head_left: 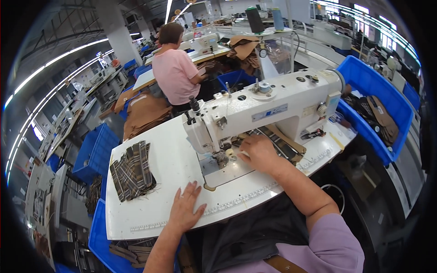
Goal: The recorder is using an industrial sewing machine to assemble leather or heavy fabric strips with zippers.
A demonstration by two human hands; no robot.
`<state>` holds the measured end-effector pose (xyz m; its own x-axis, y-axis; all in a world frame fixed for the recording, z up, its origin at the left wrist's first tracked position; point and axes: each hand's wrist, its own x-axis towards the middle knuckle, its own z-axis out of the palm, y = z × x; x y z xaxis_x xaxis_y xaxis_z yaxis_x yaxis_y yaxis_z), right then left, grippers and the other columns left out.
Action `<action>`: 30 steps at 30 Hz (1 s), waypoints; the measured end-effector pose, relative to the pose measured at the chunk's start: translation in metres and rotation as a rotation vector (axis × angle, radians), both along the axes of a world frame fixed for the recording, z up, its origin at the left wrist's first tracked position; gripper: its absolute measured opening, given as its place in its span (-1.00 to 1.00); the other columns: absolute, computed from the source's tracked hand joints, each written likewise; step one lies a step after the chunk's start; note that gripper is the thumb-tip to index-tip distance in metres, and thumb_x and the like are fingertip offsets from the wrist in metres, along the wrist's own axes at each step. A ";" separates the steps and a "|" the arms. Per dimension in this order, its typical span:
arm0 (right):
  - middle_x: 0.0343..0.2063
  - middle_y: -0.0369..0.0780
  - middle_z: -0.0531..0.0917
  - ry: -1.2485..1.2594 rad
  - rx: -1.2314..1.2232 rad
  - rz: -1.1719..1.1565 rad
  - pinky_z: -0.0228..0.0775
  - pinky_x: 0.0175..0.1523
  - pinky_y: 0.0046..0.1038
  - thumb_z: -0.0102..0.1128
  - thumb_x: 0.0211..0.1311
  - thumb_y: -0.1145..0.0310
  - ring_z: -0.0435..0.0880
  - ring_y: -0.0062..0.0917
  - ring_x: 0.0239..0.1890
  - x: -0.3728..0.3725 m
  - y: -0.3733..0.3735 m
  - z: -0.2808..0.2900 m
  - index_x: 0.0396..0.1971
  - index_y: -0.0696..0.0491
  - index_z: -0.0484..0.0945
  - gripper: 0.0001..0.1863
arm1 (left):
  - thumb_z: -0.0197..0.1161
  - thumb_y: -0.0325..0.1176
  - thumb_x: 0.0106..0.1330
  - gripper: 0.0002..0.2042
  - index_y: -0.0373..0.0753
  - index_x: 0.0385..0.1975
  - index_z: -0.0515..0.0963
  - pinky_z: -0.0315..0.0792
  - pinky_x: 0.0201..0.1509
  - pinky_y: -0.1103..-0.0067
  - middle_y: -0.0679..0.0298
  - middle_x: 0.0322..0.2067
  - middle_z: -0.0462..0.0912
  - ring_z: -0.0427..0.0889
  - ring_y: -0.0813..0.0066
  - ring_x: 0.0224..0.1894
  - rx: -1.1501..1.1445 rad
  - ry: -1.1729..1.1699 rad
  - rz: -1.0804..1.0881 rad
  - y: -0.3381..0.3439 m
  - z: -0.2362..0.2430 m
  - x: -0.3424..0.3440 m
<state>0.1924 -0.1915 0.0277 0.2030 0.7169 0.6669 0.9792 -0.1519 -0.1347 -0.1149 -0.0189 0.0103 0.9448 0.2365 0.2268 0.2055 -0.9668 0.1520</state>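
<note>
My left hand [185,207] lies flat on the white sewing table [164,175], fingers spread, with nothing in it. Beside it, further left, sits a stack of plaid fabric pieces [133,173] with frayed edges. My right hand [260,154] is under the arm of a white sewing machine [268,107], just right of the needle area [222,157]. Its fingers are curled, thumb close to the forefinger; whatever they pinch cannot be made out. Behind that hand, more plaid strips and a brown piece [291,148] lie under the machine arm, partly hidden by the hand.
A ruler strip [236,200] runs along the table's near edge. Blue bins stand at the right [387,113], lower left [102,232] and left [95,152]. Ahead, a person in a pink shirt [175,75] works near stacked brown pieces [148,113]. Thread cones [255,20] stand behind the machine.
</note>
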 end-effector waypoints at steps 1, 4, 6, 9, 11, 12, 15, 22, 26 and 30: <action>-0.36 -0.15 0.71 0.005 -0.036 -0.103 0.56 -0.15 -0.18 0.45 0.11 0.22 0.70 -0.19 -0.25 0.007 -0.011 0.005 -0.41 0.07 0.71 -0.78 | 0.23 -0.09 0.44 -0.40 -0.26 0.39 0.39 0.02 0.60 0.08 0.02 0.47 0.33 0.27 0.04 0.53 -0.063 0.028 -0.058 -0.008 0.000 0.007; -0.37 -0.09 0.70 0.128 -0.063 -0.319 0.60 -0.07 -0.16 0.48 0.06 0.18 0.73 -0.18 -0.20 0.025 -0.042 0.017 -0.43 0.10 0.69 -0.72 | 0.23 -0.06 0.45 -0.40 -0.27 0.39 0.39 0.09 0.58 0.07 0.02 0.46 0.34 0.27 0.03 0.53 -0.104 0.057 -0.149 -0.021 -0.002 0.020; -0.35 -0.03 0.71 0.124 -0.151 -0.375 0.63 -0.07 -0.16 0.45 0.06 0.13 0.75 -0.15 -0.21 0.031 -0.060 0.018 -0.41 0.14 0.70 -0.66 | 0.22 -0.07 0.45 -0.42 -0.27 0.37 0.42 0.12 0.57 0.09 0.03 0.44 0.37 0.30 0.05 0.51 -0.118 0.021 -0.148 -0.023 -0.003 0.024; -0.35 -0.02 0.71 0.108 -0.258 -0.386 0.64 -0.11 -0.15 0.40 0.07 0.11 0.76 -0.13 -0.26 0.030 -0.069 0.015 -0.42 0.16 0.68 -0.64 | 0.21 -0.13 0.45 -0.44 -0.24 0.38 0.41 0.11 0.57 0.09 0.06 0.45 0.36 0.29 0.07 0.52 -0.126 0.026 -0.129 -0.024 -0.006 0.026; -0.44 -0.04 0.72 0.049 -0.246 -0.398 0.64 -0.15 -0.15 0.34 0.09 0.16 0.76 -0.12 -0.35 0.030 -0.068 0.010 -0.43 0.16 0.68 -0.68 | 0.21 -0.13 0.45 -0.45 -0.23 0.37 0.41 0.12 0.57 0.09 0.06 0.45 0.37 0.29 0.09 0.51 -0.124 0.014 -0.129 -0.024 -0.006 0.027; -0.44 -0.04 0.72 0.049 -0.242 -0.398 0.64 -0.15 -0.15 0.34 0.09 0.16 0.76 -0.12 -0.35 0.031 -0.067 0.010 -0.43 0.16 0.68 -0.68 | 0.21 -0.13 0.44 -0.45 -0.23 0.37 0.42 0.12 0.57 0.10 0.07 0.44 0.38 0.30 0.11 0.51 -0.123 0.000 -0.132 -0.024 -0.007 0.028; -0.55 -0.10 0.71 0.039 -0.293 -0.458 0.64 -0.21 -0.17 0.30 0.11 0.25 0.76 -0.16 -0.42 0.034 -0.067 0.012 -0.42 0.14 0.69 -0.76 | 0.23 -0.14 0.44 -0.45 -0.24 0.37 0.42 0.16 0.56 0.10 0.08 0.44 0.39 0.34 0.11 0.49 -0.100 -0.012 -0.142 -0.025 -0.008 0.029; -0.56 -0.13 0.70 -0.103 -0.340 -0.397 0.60 -0.34 -0.23 0.26 0.12 0.39 0.77 -0.25 -0.46 -0.026 -0.098 0.055 -0.42 0.08 0.66 -0.91 | 0.32 -0.23 0.39 -0.44 -0.24 0.36 0.42 0.28 0.48 0.12 0.08 0.42 0.41 0.43 0.09 0.42 -0.204 -0.150 -0.190 -0.041 0.000 0.046; -0.57 -0.08 0.69 0.009 -0.474 0.089 0.60 -0.40 -0.11 0.26 0.08 0.38 0.77 -0.13 -0.48 -0.095 -0.110 0.064 -0.46 0.13 0.62 -0.87 | 0.35 -0.31 0.30 -0.44 -0.24 0.32 0.46 0.36 0.42 0.18 0.03 0.33 0.50 0.51 0.13 0.36 -0.027 -0.296 -0.289 -0.060 0.024 0.087; -0.55 -0.12 0.70 0.232 -0.553 0.340 0.62 -0.29 -0.12 0.29 0.20 0.25 0.76 -0.11 -0.45 -0.114 -0.086 0.044 -0.48 0.08 0.64 -0.79 | 0.26 -0.45 0.20 -0.47 -0.25 0.25 0.52 0.43 0.36 0.32 0.05 0.24 0.58 0.59 0.18 0.29 0.021 0.035 -0.387 -0.034 -0.002 0.095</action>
